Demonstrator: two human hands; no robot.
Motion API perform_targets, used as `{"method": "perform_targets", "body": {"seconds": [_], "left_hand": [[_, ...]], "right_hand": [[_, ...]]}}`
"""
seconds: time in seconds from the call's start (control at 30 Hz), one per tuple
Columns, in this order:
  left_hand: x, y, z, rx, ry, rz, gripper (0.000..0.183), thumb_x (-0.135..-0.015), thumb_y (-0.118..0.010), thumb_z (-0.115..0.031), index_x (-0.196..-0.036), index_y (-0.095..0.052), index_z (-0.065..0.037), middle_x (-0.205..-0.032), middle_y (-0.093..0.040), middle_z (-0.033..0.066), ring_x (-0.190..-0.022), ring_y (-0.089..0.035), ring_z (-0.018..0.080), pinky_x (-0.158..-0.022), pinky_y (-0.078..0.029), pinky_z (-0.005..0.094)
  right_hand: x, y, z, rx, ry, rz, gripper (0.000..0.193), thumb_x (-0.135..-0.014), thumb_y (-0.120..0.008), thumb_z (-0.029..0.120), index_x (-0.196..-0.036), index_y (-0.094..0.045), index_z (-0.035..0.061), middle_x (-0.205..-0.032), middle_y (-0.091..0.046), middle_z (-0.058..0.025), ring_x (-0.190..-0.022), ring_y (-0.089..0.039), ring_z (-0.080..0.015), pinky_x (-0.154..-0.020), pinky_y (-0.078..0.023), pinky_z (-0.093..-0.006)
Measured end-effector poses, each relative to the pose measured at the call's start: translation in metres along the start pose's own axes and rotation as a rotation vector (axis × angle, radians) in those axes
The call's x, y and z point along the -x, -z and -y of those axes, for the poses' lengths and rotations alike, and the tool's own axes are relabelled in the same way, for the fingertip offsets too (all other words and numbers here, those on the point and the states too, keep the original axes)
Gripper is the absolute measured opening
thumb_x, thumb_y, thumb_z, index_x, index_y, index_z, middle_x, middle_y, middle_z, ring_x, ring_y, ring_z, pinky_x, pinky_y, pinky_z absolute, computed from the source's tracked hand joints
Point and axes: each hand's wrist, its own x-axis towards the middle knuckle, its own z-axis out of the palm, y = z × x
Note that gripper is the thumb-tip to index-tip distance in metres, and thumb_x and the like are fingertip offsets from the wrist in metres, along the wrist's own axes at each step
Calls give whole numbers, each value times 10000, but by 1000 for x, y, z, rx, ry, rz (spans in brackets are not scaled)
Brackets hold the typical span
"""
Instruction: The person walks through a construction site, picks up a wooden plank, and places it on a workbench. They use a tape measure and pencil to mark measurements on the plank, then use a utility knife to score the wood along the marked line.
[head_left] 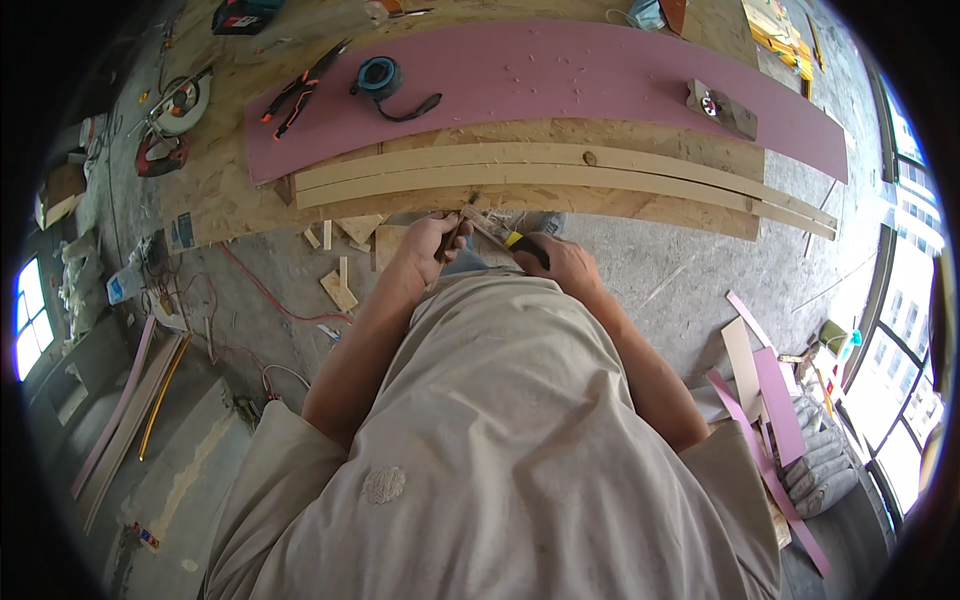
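My right hand [565, 264] is closed round a tool with a black and yellow handle [522, 246]. A narrow, pale, flat part reaches from this handle up and left, toward my other hand. Pinched in the fingers of my left hand [432, 238] is a small dark brown piece [449, 243]; its kind is too small to tell. The two hands are close together in front of my waist, at the near edge of the board worktop. Just beyond them lie two long, pale wood strips [430, 178], side by side.
On the chipboard worktop [215, 180] lies a long pink board [600, 75]. It carries orange-and-black pliers [300, 92], a blue-and-black tape measure [378, 76] and a wooden block plane [722, 108]. A circular saw [172, 128] stands at left. Offcuts [340, 288] and a red cord [265, 285] lie on the floor.
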Motion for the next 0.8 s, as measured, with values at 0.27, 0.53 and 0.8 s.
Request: {"method": "perform_targets", "body": {"seconds": [0.27, 0.53, 0.8], "left_hand": [[-3, 5, 2, 49, -9, 67, 126, -993, -457, -196, -1062, -527, -116, -849, -598, 29, -611, -508, 81, -445, -353, 207], [-1, 4, 4, 70, -46, 37, 128, -984, -488, -186, -982, -584, -101, -803, -602, 19, -633, -522, 92, -502, -396, 212], [14, 15, 7, 87, -134, 123, 117, -949, -560, -139, -1048, -609, -103, -837, -634, 25, -651, -549, 83, -524, -426, 210]], "right_hand": [[1, 0, 1, -5, -5, 0, 425, -871, -563, 432, -1111, -623, 87, -1015, -667, -184, -954, -621, -363, -807, -486, -451], [2, -3, 0, 11, 18, -20, 417, -872, -570, 423, -1089, -619, 71, -981, -669, -182, -933, -620, -367, -792, -488, -453], [8, 2, -6, -163, 97, -119, 406, -901, -568, 393, -1121, -607, 54, -945, -677, -167, -880, -634, -338, -757, -493, -416]]}}
